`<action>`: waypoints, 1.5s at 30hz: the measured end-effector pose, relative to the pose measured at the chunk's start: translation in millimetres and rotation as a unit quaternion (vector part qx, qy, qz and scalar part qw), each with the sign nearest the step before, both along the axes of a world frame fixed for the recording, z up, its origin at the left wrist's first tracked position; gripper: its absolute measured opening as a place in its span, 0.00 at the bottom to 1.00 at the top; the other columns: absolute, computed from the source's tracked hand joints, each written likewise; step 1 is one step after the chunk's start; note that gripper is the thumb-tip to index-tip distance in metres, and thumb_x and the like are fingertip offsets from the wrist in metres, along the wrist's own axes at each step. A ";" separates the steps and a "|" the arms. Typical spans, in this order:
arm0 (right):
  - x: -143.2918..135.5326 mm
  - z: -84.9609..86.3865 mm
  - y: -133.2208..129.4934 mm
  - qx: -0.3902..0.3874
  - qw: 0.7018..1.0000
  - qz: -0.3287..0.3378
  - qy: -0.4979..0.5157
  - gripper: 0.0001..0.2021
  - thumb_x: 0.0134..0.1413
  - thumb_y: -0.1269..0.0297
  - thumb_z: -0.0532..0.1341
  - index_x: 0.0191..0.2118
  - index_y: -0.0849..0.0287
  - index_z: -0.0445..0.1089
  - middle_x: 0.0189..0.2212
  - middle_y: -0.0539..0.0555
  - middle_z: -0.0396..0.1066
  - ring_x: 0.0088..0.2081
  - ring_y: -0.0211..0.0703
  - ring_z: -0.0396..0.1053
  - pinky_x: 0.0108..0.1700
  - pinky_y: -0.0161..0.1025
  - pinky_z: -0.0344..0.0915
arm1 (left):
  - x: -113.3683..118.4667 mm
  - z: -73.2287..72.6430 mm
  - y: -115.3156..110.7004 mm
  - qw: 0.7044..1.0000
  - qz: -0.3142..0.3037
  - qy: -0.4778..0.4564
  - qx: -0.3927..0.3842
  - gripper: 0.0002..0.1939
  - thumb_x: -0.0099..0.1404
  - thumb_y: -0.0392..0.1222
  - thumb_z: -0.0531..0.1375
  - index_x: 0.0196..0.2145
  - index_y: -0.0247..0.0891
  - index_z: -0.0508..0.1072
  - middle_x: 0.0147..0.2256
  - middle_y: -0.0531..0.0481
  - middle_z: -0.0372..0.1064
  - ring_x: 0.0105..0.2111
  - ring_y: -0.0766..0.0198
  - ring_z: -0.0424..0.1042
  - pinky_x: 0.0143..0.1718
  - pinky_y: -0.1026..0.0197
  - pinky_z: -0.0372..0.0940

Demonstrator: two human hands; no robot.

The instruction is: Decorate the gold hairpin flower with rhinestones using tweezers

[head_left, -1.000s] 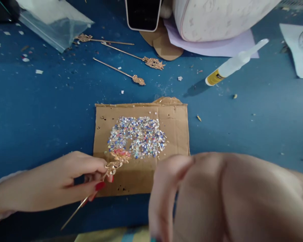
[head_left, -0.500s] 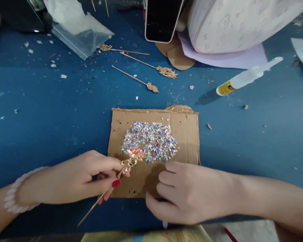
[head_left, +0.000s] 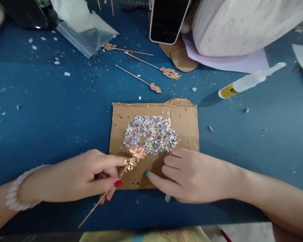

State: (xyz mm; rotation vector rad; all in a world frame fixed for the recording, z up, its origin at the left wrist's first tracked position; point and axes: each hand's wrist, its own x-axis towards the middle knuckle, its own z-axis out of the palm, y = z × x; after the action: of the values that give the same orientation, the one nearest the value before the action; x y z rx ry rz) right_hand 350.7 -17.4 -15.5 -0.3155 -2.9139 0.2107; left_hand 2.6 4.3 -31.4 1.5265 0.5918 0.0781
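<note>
My left hand (head_left: 96, 176) is closed around a gold-coloured hairpin (head_left: 130, 163), gripping it just below its ornate head. The head carries a flower with pink petals and is at the near edge of a pile of small shiny chips (head_left: 151, 132), mostly blue, white and silver. Its thin stem slants down toward me past the fingers. My right hand (head_left: 189, 174) rests over the right side of a cardboard piece (head_left: 189, 124), its fingers curled. A pale tip sticks out beneath it; what the fingers hold is hidden.
Beyond the cardboard lie several gold hairpins (head_left: 155, 88) and a clear plastic bag (head_left: 86, 33). A white glue pen with a yellow label (head_left: 228, 91) stands tilted at right. A phone (head_left: 168, 23), a pale pouch (head_left: 224, 30) and purple paper (head_left: 257, 62) are at the back.
The cardboard with its chips has shifted slightly away from me. My right hand has moved a little forward, while my left hand still grips the hairpin in nearly the same spot.
</note>
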 end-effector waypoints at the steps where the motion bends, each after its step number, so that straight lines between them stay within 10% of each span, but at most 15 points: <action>1: 1.6 0.1 2.1 -0.005 1.000 0.001 -0.002 0.14 0.84 0.69 0.59 0.62 0.66 0.80 0.29 0.49 0.75 0.30 0.44 0.67 0.37 0.45 0.60 | 0.1 0.3 -0.3 1.000 0.003 -0.001 -0.002 0.17 0.87 0.41 0.60 0.66 0.41 0.81 0.29 0.53 0.91 0.22 0.58 0.88 0.27 0.66 0.79; 11: 10.4 4.6 17.7 -0.070 0.985 -0.029 0.152 0.13 0.87 0.75 0.55 0.57 0.68 0.79 0.24 0.44 0.70 0.26 0.42 0.64 0.31 0.44 0.61 | 2.2 2.4 0.2 1.000 -0.005 0.004 0.005 0.21 0.85 0.38 0.58 0.69 0.42 0.82 0.31 0.54 0.92 0.23 0.60 0.89 0.29 0.67 0.79; 21: 24.4 0.6 26.1 -0.232 0.910 -0.203 0.277 0.31 0.94 0.47 0.46 0.55 0.57 0.85 0.46 0.60 0.84 0.45 0.48 0.84 0.48 0.49 0.81 | 8.8 9.0 3.9 1.000 -0.015 0.009 -0.002 0.24 0.84 0.36 0.58 0.71 0.41 0.81 0.31 0.54 0.91 0.24 0.60 0.89 0.30 0.67 0.79; 26: 25.4 0.0 25.4 -0.250 0.895 -0.251 0.271 0.32 0.91 0.39 0.49 0.50 0.53 0.85 0.28 0.51 0.74 0.30 0.44 0.73 0.34 0.42 0.72 | 7.2 11.6 3.8 1.000 -0.012 0.023 -0.008 0.25 0.83 0.37 0.58 0.71 0.43 0.82 0.31 0.55 0.91 0.24 0.60 0.89 0.30 0.67 0.78; 35: 20.6 -7.6 25.6 -0.204 0.915 -0.255 0.235 0.02 0.83 0.64 0.70 0.54 0.53 0.81 0.38 0.52 0.85 0.38 0.45 0.83 0.43 0.40 0.83 | 5.3 14.5 5.3 0.999 -0.029 0.040 -0.010 0.21 0.85 0.39 0.58 0.68 0.43 0.83 0.32 0.55 0.91 0.26 0.61 0.89 0.32 0.66 0.78; 45: 21.1 -13.7 23.0 -0.146 0.929 -0.229 0.252 0.05 0.79 0.71 0.72 0.48 0.53 0.80 0.33 0.51 0.83 0.35 0.45 0.81 0.42 0.42 0.82 | 4.6 13.8 8.6 0.997 -0.044 0.063 0.009 0.24 0.85 0.40 0.59 0.73 0.44 0.81 0.31 0.55 0.91 0.25 0.60 0.88 0.32 0.65 0.77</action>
State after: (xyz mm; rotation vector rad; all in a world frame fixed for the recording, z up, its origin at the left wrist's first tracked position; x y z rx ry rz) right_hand 371.7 5.6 -29.2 -0.8368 -2.2247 0.5565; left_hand 7.2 12.9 -17.6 1.5807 0.6242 -0.0823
